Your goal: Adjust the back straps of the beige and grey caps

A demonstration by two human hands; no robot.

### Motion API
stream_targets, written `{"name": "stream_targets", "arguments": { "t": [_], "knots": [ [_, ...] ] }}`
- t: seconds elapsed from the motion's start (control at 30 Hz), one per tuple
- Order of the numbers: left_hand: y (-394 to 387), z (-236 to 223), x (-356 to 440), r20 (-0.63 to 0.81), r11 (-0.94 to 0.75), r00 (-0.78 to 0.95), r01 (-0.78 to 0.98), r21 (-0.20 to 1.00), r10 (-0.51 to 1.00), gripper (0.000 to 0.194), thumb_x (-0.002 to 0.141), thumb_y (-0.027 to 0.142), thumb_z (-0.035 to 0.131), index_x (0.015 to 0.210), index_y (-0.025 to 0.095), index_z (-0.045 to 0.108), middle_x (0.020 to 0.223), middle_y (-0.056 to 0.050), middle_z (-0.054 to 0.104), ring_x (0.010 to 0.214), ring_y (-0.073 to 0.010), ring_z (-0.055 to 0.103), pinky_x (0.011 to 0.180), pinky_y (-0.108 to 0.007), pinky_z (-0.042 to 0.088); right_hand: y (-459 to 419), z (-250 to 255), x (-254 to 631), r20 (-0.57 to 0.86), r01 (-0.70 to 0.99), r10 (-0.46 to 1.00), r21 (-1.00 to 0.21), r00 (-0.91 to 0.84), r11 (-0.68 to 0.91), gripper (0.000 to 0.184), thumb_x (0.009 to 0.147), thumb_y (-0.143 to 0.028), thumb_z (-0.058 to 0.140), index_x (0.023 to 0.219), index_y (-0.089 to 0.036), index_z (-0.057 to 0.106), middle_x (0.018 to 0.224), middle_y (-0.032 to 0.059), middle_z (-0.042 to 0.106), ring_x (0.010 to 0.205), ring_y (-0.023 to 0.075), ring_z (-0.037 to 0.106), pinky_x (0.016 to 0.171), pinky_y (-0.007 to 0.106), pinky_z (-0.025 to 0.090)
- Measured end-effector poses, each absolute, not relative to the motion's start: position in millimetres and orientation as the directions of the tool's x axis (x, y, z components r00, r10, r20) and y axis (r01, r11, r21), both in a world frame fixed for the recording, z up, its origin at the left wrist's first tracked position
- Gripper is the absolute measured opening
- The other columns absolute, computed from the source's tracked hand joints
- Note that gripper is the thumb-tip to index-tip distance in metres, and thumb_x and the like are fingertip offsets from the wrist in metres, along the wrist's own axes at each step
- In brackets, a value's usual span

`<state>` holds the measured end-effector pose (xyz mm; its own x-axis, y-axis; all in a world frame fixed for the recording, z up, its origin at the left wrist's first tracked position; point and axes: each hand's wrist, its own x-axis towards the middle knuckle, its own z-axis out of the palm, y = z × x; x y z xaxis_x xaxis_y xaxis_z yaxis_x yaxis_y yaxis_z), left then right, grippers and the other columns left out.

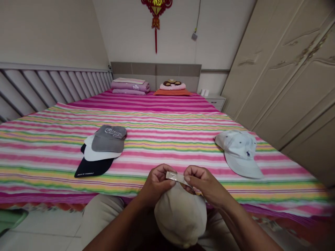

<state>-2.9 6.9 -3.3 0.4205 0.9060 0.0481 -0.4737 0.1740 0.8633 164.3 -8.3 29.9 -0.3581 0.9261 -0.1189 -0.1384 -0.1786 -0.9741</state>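
Observation:
A beige baseball cap [180, 214] sits over my lap at the bed's front edge, its back strap turned up and away from me. My left hand [155, 183] pinches the strap at its metal buckle [172, 175]. On the other side, my right hand [205, 181] grips the cloth strap [181, 179] between thumb and fingers. The strap stretches between both hands above the cap's rear opening. On the bed to the right lies a pale cap [240, 151] with a small dark emblem, apart from my hands.
Left on the striped bedspread [162, 143] is an overlapping pile: a grey cap [108, 139], a white cap [102, 155] and a dark cap [92, 168]. Folded purple bedding [131, 86] and a pink folded item [172, 85] rest by the headboard [178, 71]. A wardrobe [277, 76] flanks the right.

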Motion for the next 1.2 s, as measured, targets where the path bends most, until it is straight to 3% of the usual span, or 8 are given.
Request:
{"name": "stream_targets", "arguments": {
  "t": [0.27,0.4,0.5,0.63,0.8,1.2],
  "knots": [
    [9,10,-9,0.074,0.038,0.472,-0.223,0.974,0.879,0.026,0.058,0.020,0.072,0.080,0.014,0.061,0.063,0.002,0.057,0.055,-0.0066,0.047,0.052,-0.018,0.035,-9,42,159,-0.148,-0.097,0.911,-0.975,-0.384,-0.200,0.026,0.065,-0.036,0.066,0.065,-0.015,0.051,0.046,-0.0047,0.051,0.038,0.0048,0.036,0.040,0.019,0.023],
    [11,6,-12,0.059,0.182,0.519,-0.402,0.897,0.853,0.028,0.055,0.023,0.073,0.079,0.015,0.060,0.062,0.001,0.059,0.053,-0.0087,0.050,0.052,-0.021,0.038,-9,46,162,-0.080,-0.157,0.893,-0.974,-0.442,-0.165,0.029,0.070,-0.042,0.062,0.076,-0.016,0.051,0.060,-0.0019,0.055,0.050,0.0076,0.045,0.048,0.020,0.031],
    [16,9,-16,0.064,0.255,0.544,-0.490,0.834,0.836,0.030,0.053,0.023,0.074,0.078,0.015,0.060,0.063,0.000,0.060,0.052,-0.0094,0.052,0.051,-0.021,0.039,-7,51,165,-0.057,-0.080,0.864,-0.991,-0.500,-0.111,0.032,0.072,-0.046,0.060,0.074,-0.014,0.053,0.064,-0.0016,0.052,0.058,0.0087,0.044,0.055,0.022,0.033],
    [29,30,-22,0.065,0.262,0.638,-0.405,0.876,0.767,0.031,0.049,0.022,0.076,0.075,0.013,0.062,0.061,0.000,0.059,0.049,-0.0077,0.049,0.046,-0.019,0.035,-6,59,163,-0.085,-0.053,0.847,-0.990,-0.524,-0.132,0.030,0.068,-0.041,0.065,0.068,-0.014,0.054,0.053,-0.0062,0.041,0.047,0.0055,0.033,0.046,0.020,0.025],
    [38,48,-29,0.040,0.215,0.701,-0.271,0.938,0.712,0.031,0.047,0.023,0.077,0.073,0.012,0.064,0.058,0.000,0.057,0.048,-0.0069,0.047,0.046,-0.019,0.032,-10,70,156,-0.125,-0.135,0.871,-0.968,-0.475,-0.212,0.024,0.065,-0.034,0.067,0.062,-0.015,0.052,0.044,-0.0080,0.040,0.038,0.0038,0.029,0.038,0.019,0.020],
    [19,17,-27,0.081,0.258,0.640,-0.418,0.871,0.764,0.032,0.049,0.022,0.077,0.077,0.014,0.064,0.062,0.001,0.056,0.052,-0.0065,0.046,0.049,-0.019,0.032,-17,66,146,-0.115,-0.017,0.897,-0.991,-0.427,-0.135,0.023,0.068,-0.033,0.063,0.060,-0.015,0.052,0.044,-0.0086,0.036,0.039,0.0033,0.025,0.038,0.019,0.017]
  ]
}}
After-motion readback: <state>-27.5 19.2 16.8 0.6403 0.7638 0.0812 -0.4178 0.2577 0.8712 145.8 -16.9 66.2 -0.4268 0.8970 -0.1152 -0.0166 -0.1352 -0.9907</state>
